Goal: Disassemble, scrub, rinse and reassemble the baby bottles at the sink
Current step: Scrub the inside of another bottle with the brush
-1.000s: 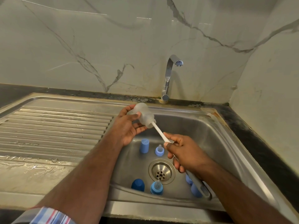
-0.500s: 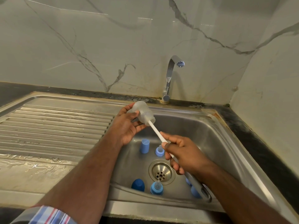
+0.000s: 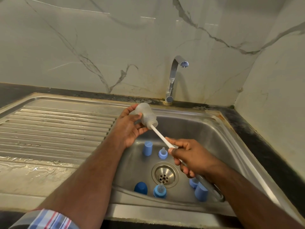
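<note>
My left hand [image 3: 130,128] grips a frosted clear baby bottle [image 3: 147,115] tilted over the sink's back left corner, its mouth facing down-right. A white bottle brush handle [image 3: 160,137] runs out of that mouth; the brush head is hidden inside. My right hand [image 3: 189,158] grips the handle lower down, above the drain [image 3: 165,174]. On the sink floor stand a light blue cap [image 3: 147,148], a blue collar with teat [image 3: 163,153], a dark blue cap [image 3: 140,188], another collar with teat [image 3: 160,191], and two light blue pieces [image 3: 200,191] partly hidden under my right wrist.
The steel sink basin [image 3: 222,146] has a ribbed, wet draining board [image 3: 54,129] to its left. A chrome tap [image 3: 173,80] stands at the back, not running. Marble walls close off the back and right; a dark counter edge [image 3: 257,146] runs along the right.
The brush handle has slid a little along the bottle mouth as my right hand worked it. Both hands and the bottle stay in about the same place.
</note>
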Demonstrator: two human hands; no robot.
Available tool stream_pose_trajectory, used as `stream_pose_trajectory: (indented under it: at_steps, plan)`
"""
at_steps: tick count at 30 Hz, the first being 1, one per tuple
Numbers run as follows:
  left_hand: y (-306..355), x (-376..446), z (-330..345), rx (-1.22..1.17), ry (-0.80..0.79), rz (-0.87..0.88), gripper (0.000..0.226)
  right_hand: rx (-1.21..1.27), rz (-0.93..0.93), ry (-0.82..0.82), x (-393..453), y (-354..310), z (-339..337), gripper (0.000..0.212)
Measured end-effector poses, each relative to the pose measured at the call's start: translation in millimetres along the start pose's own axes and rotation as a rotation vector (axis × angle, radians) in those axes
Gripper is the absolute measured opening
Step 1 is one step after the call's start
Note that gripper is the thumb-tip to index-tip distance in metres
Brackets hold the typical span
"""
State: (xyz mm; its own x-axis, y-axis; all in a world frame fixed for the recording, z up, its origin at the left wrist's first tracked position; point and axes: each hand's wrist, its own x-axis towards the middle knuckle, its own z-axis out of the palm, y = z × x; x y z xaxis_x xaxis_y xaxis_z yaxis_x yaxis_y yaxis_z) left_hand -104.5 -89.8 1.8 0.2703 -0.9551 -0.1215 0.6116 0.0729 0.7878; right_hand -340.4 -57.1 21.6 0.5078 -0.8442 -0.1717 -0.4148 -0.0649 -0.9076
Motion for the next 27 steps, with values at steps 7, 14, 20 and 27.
stream_pose_trajectory:
  at_steps: [7,14,20,27]
  plan:
    - [0.3,-0.7,2.1,-0.022,0.001,0.007,0.042,0.236,-0.013,0.021,2.8,-1.6,5.6,0.041]
    - [-0.1,0.2,0.4,-0.005,0.014,0.008,0.041,0.025,0.006,-0.002,-0.5,-0.7,-0.1,0.038]
    - [-0.6,-1.4,4.0,-0.015,0.009,0.01,0.039,0.184,-0.026,0.052,2.2,-2.1,7.2,0.04]
    - [0.5,-1.2,3.7,0.009,0.037,0.01,0.043,-0.136,-0.022,0.069,2.2,2.0,0.5,0.04]
